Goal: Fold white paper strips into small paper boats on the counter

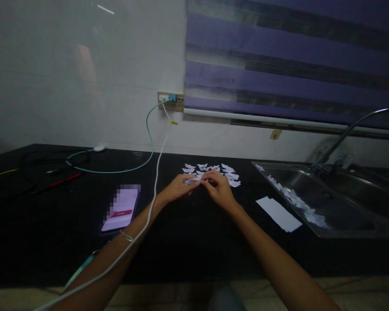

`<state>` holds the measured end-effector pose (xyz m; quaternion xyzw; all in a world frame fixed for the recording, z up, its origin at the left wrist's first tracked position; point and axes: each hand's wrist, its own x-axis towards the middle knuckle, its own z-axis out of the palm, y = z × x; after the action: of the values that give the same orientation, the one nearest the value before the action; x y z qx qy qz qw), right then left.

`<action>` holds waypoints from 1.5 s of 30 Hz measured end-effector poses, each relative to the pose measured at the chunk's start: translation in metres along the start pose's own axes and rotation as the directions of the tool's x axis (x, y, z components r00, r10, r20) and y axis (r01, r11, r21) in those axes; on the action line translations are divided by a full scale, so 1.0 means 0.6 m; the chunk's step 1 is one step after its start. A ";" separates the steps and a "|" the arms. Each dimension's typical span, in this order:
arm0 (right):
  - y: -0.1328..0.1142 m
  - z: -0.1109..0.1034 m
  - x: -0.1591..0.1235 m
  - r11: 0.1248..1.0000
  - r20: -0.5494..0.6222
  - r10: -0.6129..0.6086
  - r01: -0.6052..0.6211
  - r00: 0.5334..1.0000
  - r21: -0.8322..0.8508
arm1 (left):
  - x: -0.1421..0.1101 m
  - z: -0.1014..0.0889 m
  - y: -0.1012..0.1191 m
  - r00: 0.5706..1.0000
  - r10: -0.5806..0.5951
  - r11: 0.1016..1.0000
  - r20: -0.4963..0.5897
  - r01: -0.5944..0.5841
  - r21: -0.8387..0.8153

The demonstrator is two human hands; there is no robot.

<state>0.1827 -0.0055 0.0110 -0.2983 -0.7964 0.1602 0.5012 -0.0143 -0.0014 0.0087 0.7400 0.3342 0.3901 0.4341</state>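
Note:
My left hand [178, 188] and my right hand [218, 188] meet over the black counter [188, 242], fingers pinched on a small white piece of paper [194, 181] held between them. Just beyond my hands lie several small folded white paper shapes [214, 169] in rows. A flat white paper sheet [278, 213] rests to the right of my right wrist. A thin bracelet circles my left forearm.
A lit phone [120, 208] lies left of my left arm. A white cable [155, 181] and a teal cable [116, 168] run from a wall socket [171, 101]. A steel sink [327, 203] with paper scraps and a tap sits right. Pens lie far left.

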 end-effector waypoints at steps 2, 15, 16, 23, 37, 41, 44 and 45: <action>0.002 0.006 0.001 0.987 -0.041 0.117 -0.111 0.992 0.119 | 0.001 0.000 -0.002 0.999 0.038 0.998 -0.034 -0.036 0.051; 0.012 -0.009 0.006 0.464 0.305 0.625 -0.657 0.718 0.594 | -0.002 -0.007 0.000 0.993 0.109 0.987 0.039 -0.113 0.113; 0.013 -0.010 0.005 0.432 0.349 0.641 -0.697 0.683 0.572 | -0.003 -0.007 0.000 0.993 0.105 0.988 0.062 -0.111 0.111; 0.021 -0.021 0.002 0.405 0.511 0.579 -0.768 0.636 0.497 | -0.006 -0.010 0.005 0.987 0.038 0.996 0.156 -0.050 0.074; 0.006 0.002 -0.001 0.975 0.032 0.096 -0.087 0.995 -0.206 | -0.002 -0.004 0.005 0.991 -0.134 0.977 0.003 0.132 -0.168; -0.006 0.019 -0.007 0.982 -0.191 0.022 -0.057 0.981 -0.180 | 0.001 0.017 0.011 0.985 -0.110 0.898 -0.133 0.041 -0.439; -0.013 0.025 -0.009 0.979 -0.208 -0.047 0.004 0.977 -0.202 | 0.011 0.035 0.002 0.980 -0.129 0.818 -0.155 0.017 -0.575; -0.014 0.025 -0.009 0.977 -0.202 -0.065 0.021 0.977 -0.213 | 0.014 0.038 -0.001 0.977 -0.131 0.795 -0.167 0.002 -0.607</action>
<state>0.1687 -0.0148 0.0051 -0.3472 -0.7585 0.0325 0.5506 0.0093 -0.0028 0.0035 0.5079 0.2605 0.5330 0.6246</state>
